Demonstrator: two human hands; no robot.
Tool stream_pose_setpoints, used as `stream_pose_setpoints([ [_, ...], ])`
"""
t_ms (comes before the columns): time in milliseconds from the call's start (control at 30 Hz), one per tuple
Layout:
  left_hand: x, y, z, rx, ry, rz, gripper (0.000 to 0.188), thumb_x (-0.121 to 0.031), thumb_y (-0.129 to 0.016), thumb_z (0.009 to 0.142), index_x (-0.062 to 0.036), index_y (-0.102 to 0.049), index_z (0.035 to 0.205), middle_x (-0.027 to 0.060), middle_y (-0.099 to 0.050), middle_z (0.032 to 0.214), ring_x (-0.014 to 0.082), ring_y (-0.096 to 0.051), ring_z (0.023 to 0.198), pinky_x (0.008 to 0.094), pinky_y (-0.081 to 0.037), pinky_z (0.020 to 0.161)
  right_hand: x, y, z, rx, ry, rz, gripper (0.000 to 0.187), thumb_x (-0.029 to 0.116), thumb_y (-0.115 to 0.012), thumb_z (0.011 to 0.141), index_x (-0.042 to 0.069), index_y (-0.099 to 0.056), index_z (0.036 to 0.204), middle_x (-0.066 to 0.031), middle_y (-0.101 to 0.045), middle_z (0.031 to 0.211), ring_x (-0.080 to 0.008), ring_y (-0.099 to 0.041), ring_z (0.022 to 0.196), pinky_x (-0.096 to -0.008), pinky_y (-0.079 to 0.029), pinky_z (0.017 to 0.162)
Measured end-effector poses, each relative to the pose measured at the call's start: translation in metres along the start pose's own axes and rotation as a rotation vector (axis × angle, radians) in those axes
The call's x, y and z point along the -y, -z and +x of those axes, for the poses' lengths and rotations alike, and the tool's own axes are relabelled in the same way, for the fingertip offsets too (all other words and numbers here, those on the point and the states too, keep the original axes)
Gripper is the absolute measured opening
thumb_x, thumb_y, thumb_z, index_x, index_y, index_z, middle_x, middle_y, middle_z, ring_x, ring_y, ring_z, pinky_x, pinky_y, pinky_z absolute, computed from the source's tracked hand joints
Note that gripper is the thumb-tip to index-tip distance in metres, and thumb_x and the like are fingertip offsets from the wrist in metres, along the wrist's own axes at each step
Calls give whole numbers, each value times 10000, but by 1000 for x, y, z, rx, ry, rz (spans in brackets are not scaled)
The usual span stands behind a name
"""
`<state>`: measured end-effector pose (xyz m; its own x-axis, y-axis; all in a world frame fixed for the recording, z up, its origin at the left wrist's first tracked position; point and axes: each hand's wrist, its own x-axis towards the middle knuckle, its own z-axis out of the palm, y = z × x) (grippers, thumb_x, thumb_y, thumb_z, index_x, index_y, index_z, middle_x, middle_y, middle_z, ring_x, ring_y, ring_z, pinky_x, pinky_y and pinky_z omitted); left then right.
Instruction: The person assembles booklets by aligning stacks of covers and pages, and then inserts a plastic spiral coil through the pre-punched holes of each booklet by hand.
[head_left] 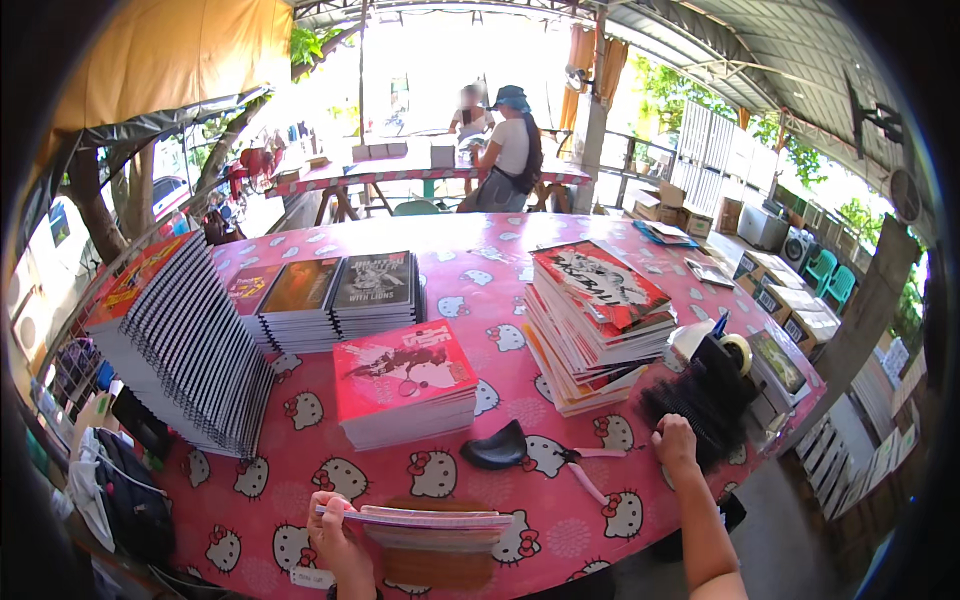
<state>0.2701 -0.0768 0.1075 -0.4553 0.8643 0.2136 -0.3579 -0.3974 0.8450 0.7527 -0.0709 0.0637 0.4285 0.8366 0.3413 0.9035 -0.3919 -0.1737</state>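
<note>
Coiled books [195,350] by the counter's [290,472] left edge look done; left hand [342,545] pinches a seemingly uncoiled booklet [435,517]; right hand [676,442] by coils [688,400], grip unclear.

Bright daylight, ribbed metal roof [775,95], orange tarp [195,65], green chairs [822,267], grey floor [775,535]

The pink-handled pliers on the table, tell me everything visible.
The slim pliers with pink handles lie on the pink cat-patterned tablecloth between the left hand and the right hand, touched by neither. The handles, seemingly plastic-coated, are spread apart, one pointing right, the other slanting toward the lower right. The small head faces left, toward a curved black object; whether they touch is unclear.
</note>
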Motion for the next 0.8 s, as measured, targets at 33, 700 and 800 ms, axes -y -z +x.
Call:
stream_pose_setpoints([
  [33,1,2,0,-7,0,1,146,-138,-484,843,-65,-469,718,-13,-434,669,59,-409,611,201,-343,588,4,3,0,3,6,-1,206,98,-693,677,62,-573,840,-113,-583,879,-288,-558,922,-382,-476,806],
  [700,1,4,3,31,3,49,186,-163,-500,881,-22,-546,769,6,-502,691,78,-469,635,214,-370,615,189,82,-110,699,507,911,294,229,-670,827,53,-585,1047,-87,-632,746,-166,-618,670,-289,-483,612],
  [800,1,0,4,14,-4,123,227,-189,-475,905,-22,-555,773,7,-495,685,81,-465,637,219,-365,614,191,72,-116,635,590,942,229,179,-656,842,52,-584,1018,-55,-612,688,-98,-592,599,-253,-469,564],
])
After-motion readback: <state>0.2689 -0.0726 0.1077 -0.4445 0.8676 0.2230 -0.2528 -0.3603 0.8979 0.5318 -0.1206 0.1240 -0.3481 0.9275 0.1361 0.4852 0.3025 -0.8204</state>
